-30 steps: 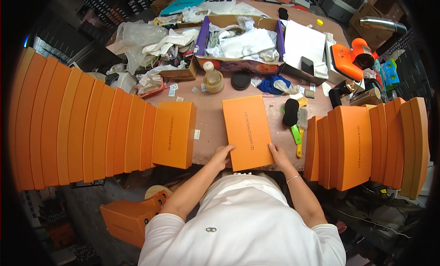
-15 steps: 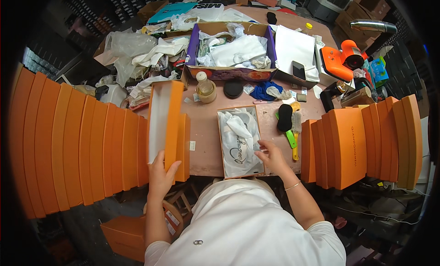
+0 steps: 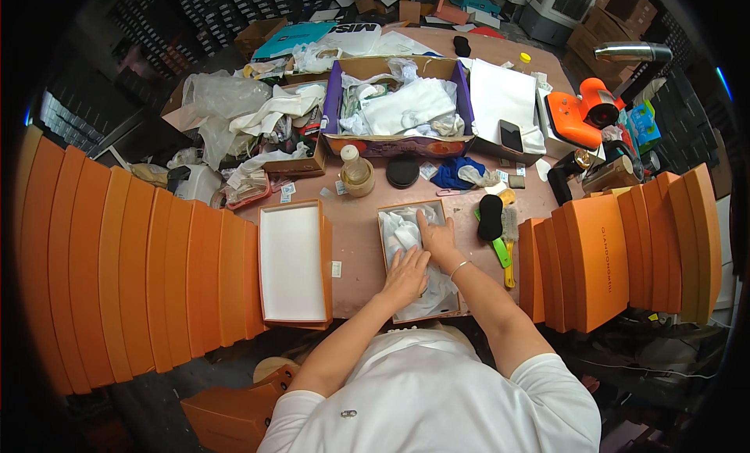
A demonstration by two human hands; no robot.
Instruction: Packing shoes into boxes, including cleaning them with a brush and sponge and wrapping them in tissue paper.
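A shallow orange box (image 3: 450, 211) lies before me on the table, holding white tissue paper (image 3: 402, 233) around contents I cannot make out. My left hand (image 3: 406, 278) rests on the paper near the middle of the box, fingers stretched out. Just above and to its right, my right hand (image 3: 437, 236) presses on the paper with fingers extended; a thin bracelet circles that wrist. Left of the box, an orange lid (image 3: 294, 262) lies with its white inside facing up. My hands cover part of the tissue.
Orange boxes stand in rows at left (image 3: 141, 265) and right (image 3: 598, 258). Beyond lie a bottle (image 3: 357, 172), a round black tin (image 3: 402, 172), a blue cloth (image 3: 453, 173), brushes (image 3: 509, 234) and a purple carton (image 3: 398, 144). A phone (image 3: 509, 134) rests on a white-covered box.
My left hand has let go of the lid, now laid down at the left, and moved right onto the tissue. My right hand has moved from the box's right side onto the paper.
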